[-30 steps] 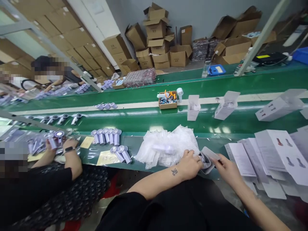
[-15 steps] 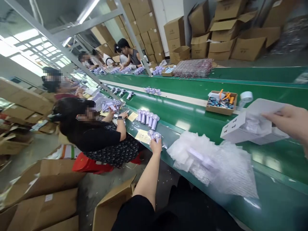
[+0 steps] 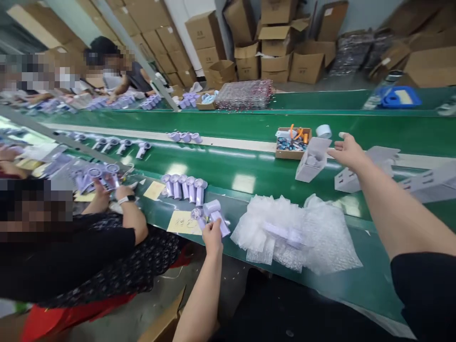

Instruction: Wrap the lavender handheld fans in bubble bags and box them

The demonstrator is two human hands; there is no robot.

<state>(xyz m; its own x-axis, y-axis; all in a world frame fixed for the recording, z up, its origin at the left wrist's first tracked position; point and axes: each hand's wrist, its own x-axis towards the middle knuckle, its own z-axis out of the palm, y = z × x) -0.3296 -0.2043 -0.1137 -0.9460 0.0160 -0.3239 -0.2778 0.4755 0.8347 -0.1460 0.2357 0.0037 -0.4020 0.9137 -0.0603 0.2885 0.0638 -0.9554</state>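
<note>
- The left hand [image 3: 213, 236] has its fingers closed on the handle of a lavender fan [image 3: 213, 207], whose head tips up beyond the fingertips.
- Just left of that grip is a second fan [image 3: 196, 214]; whether the fingers touch it too, I cannot tell.
- Under and left of the hand lies a yellow paper [image 3: 178, 222]; farther beyond it stands a row of five fans [image 3: 183, 186].
- The right hand [image 3: 348, 151] is empty, fingers loosely spread, just beside an open white box [image 3: 307, 167]; contact is unclear.
- That box stands between this hand and a cardboard tray [image 3: 292, 154] of small parts.
- A second white box [image 3: 345, 181] sits below the right hand, partly behind its wrist.
- Between the hands, nearer the body, bubble bags [image 3: 326, 237] spread across the bench.
</note>
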